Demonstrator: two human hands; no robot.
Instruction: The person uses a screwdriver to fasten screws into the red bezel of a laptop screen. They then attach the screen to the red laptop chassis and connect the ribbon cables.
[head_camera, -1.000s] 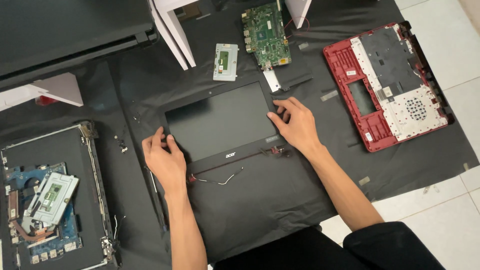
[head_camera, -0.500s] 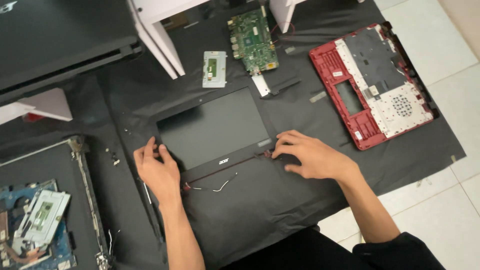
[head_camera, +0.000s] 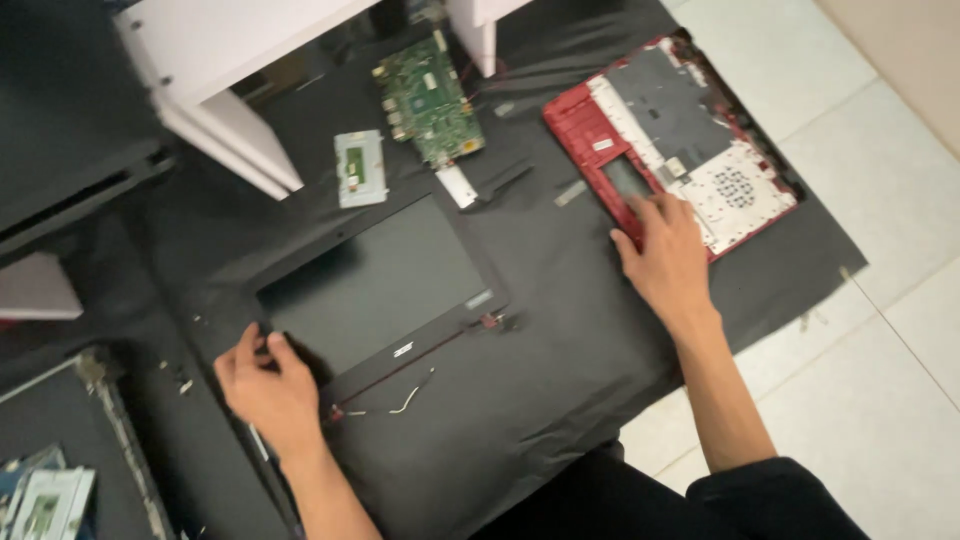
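A black laptop screen panel (head_camera: 375, 285) lies face up on a black cloth (head_camera: 540, 400) on the floor. My left hand (head_camera: 265, 385) rests on the panel's lower left corner, fingers curled on its bezel. My right hand (head_camera: 665, 255) reaches to the right, fingers spread, touching the near edge of a red laptop case shell (head_camera: 680, 140). Thin loose wires (head_camera: 405, 400) trail from the panel's bottom edge.
A green circuit board (head_camera: 428, 100) and a small pale green-grey board (head_camera: 360, 168) lie beyond the panel. White furniture legs (head_camera: 215, 120) stand at the back. Another opened laptop base (head_camera: 60, 480) sits at the lower left. White floor tiles (head_camera: 880, 330) lie on the right.
My right hand has left the panel's lower right corner and moved right to the red case shell. My left hand stays at the panel's left corner. The view has shifted.
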